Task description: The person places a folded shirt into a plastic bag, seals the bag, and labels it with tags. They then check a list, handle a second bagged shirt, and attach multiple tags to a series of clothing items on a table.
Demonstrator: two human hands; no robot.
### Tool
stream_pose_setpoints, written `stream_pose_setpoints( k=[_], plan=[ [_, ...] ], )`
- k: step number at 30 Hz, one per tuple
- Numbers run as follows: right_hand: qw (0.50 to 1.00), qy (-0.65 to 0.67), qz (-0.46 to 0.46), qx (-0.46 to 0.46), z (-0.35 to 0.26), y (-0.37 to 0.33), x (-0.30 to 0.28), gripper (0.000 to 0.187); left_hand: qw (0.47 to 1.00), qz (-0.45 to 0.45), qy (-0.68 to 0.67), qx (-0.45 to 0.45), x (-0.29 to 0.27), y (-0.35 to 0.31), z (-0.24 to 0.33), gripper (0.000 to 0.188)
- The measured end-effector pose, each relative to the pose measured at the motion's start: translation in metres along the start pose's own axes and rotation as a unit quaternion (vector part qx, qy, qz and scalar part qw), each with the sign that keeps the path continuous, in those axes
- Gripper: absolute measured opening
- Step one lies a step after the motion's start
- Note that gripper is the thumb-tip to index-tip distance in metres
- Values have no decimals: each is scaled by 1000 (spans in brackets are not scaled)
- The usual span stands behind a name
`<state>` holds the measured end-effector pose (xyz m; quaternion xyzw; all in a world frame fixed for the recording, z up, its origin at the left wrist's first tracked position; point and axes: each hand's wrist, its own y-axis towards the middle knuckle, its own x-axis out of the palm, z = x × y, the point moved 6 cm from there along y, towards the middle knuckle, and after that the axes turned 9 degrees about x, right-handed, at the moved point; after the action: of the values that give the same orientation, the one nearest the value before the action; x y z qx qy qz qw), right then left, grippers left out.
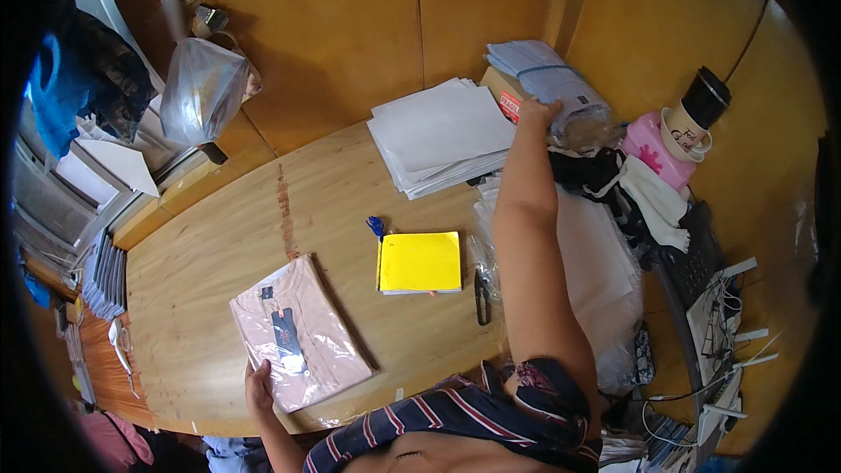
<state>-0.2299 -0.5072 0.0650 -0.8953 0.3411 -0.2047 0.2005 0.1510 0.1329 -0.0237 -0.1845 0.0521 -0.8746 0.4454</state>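
Note:
A folded pale pink shirt (pixel 324 333) in a clear plastic bag, with a dark tag on its front, lies at the near left of the table. My left hand (pixel 259 385) is closed on its lower left edge, thumb on top. My right arm stretches far forward. At its end my right hand (pixel 540 111) is closed at the edge of a folded light blue garment (pixel 561 79) in clear plastic, its fingers partly hidden. That bundle rests on or against a cardboard box (pixel 503 88) with a red label.
A yellow notebook (pixel 420 262) and black scissors (pixel 483 298) lie mid-table. Behind is a stack of white paper (pixel 442 133). At right are a white cloth (pixel 653 197), a pink container (pixel 657 149), a cup (pixel 692 123) and a keyboard (pixel 692 254). A plastic bag (pixel 203 92) hangs at left.

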Motion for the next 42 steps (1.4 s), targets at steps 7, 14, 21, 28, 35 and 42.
stream_pose_setpoints(
  k=[7, 14, 21, 28, 35, 42],
  plan=[
    [942, 313, -99, 72, -47, 28, -5, 46, 999, -19, -26, -5, 25, 7, 5, 41],
    [916, 51, -385, -98, -78, -177, 2, 28, 974, 1, 2, 228, -26, -6, 104, 48],
    [735, 7, -642, 217, 49, -294, -39, 27, 910, 162, -275, 266, -59, -32, 194, 45],
    [569, -260, -724, 291, 188, -380, -195, 68, 887, -255, -341, 177, 33, -2, 166, 46],
    [732, 16, -588, 344, 130, -376, -182, 26, 957, -196, -167, 130, 224, -21, 81, 48],
    [855, 108, -501, -81, -40, -237, -130, 39, 877, -394, 191, 199, 252, -20, 49, 48]
  ],
)
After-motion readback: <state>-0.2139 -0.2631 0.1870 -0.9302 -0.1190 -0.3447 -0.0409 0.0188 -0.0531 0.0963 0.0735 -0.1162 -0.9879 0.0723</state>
